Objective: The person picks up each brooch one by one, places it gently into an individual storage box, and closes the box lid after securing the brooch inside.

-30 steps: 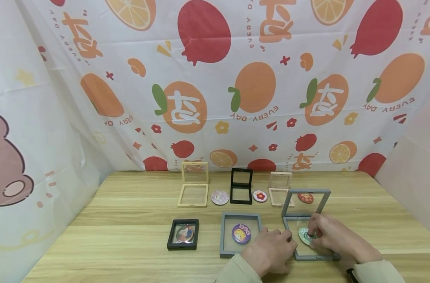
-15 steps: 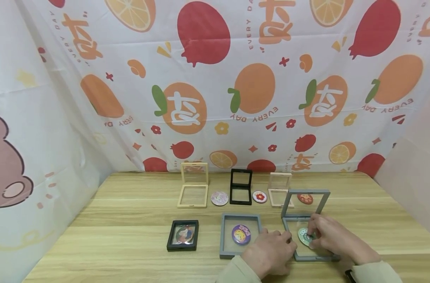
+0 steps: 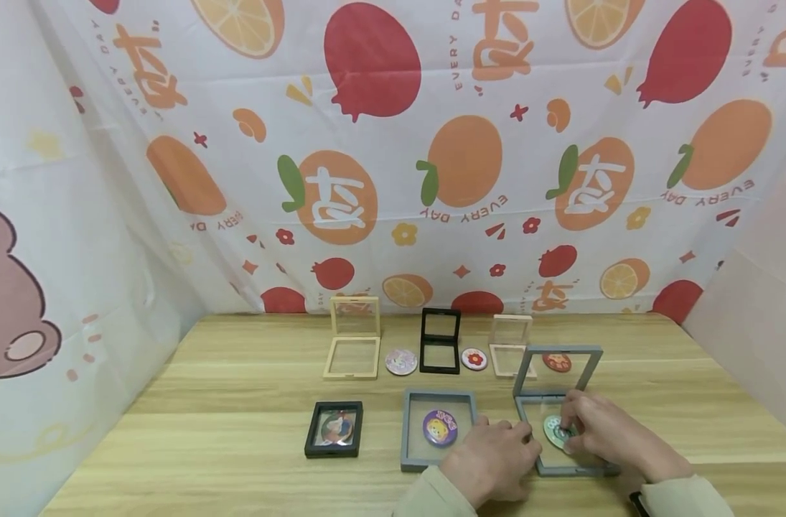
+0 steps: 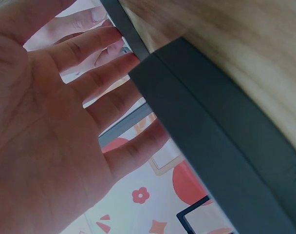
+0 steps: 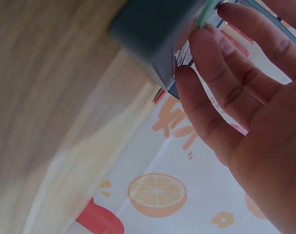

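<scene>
On the right of the table a grey display frame (image 3: 570, 472) stands open, its lid tilted up at the back. A round green badge (image 3: 553, 431) is on the clear film of its lower half, and my right hand (image 3: 606, 434) pinches it. In the right wrist view the fingertips meet the green badge's edge (image 5: 206, 13). My left hand (image 3: 492, 459) lies between this frame and a second grey frame (image 3: 407, 431), with its fingers against the open frame's left side. Its fingers look nearly straight in the left wrist view. A purple bear badge (image 3: 440, 429) is inside the second frame's outline.
A black frame (image 3: 310, 434) with a picture badge lies left. Along the back stand open yellow (image 3: 331, 359), black (image 3: 441, 370) and pink (image 3: 496, 359) frames. Near them lie lilac (image 3: 401, 362), red-flower (image 3: 474, 359) and red (image 3: 557, 362) badges. A printed cloth (image 3: 237, 165) hangs behind.
</scene>
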Motion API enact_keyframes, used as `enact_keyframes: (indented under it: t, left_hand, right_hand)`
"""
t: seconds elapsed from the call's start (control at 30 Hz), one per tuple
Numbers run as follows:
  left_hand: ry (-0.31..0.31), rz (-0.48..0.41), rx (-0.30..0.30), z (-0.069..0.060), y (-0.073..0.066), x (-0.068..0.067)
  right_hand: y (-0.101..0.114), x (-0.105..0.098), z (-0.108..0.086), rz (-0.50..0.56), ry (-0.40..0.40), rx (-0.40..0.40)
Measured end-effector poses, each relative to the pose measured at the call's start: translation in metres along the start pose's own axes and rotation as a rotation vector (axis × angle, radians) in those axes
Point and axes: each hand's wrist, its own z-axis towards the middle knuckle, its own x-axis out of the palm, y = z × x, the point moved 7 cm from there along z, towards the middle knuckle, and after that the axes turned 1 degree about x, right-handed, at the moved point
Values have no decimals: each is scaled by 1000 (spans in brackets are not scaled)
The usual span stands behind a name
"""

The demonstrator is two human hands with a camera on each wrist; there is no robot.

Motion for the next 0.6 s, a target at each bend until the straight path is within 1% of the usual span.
enact_keyframes:
  t: [0.23, 0.3, 0.37, 0.5, 0.6]
  left_hand:
    - [-7, -12, 4, 3, -2, -1]
    - [-30, -7, 6, 3, -2, -4]
    - [-81, -15, 13, 3, -1, -11]
    - [-235, -19, 37, 0, 1, -35]
    - [-315, 11, 25, -1, 6, -48]
  right_hand:
    - [-2, -2, -3, 17, 18, 16]
    - [-2, -4, -3, 31, 18, 1]
    - [-3, -7, -3, 50, 21, -5]
    - [-9, -16, -5, 71, 24, -12]
    - [-15, -25, -5, 49, 25, -18]
